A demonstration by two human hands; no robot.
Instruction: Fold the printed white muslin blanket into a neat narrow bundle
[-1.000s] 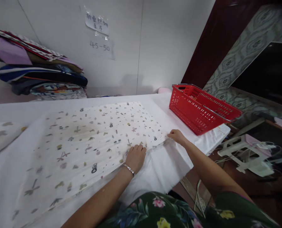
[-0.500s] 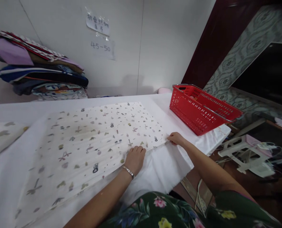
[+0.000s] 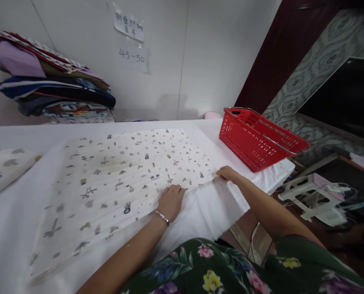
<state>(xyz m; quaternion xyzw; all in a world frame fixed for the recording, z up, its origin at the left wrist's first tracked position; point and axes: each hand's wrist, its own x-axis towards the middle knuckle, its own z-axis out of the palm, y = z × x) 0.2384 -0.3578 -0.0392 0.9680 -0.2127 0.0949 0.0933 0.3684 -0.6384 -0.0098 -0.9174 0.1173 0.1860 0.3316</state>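
Note:
A cream cloth (image 3: 108, 175) printed with small grey, brown and olive motifs lies spread on the white-covered table (image 3: 212, 216), with slight wrinkles running across it. My left hand (image 3: 171, 201), a silver bracelet at its wrist, rests palm down on the cloth's near edge; its fingers lie side by side and the thumb is hidden. At the near right corner, my right hand (image 3: 227, 173) pinches the cloth between thumb and fingers. Part of another printed cloth (image 3: 9, 169) shows at the left edge of the view.
A red perforated basket (image 3: 255, 141) with metal handles stands at the table's right end. Folded fabrics (image 3: 56, 85) are stacked at the back left by the wall. Paper signs (image 3: 131, 59) hang above. A white stool (image 3: 315, 198) is on the floor to the right.
The view has shifted slightly. Both hands keep their places at the cloth's near edge, and the cloth looks much the same.

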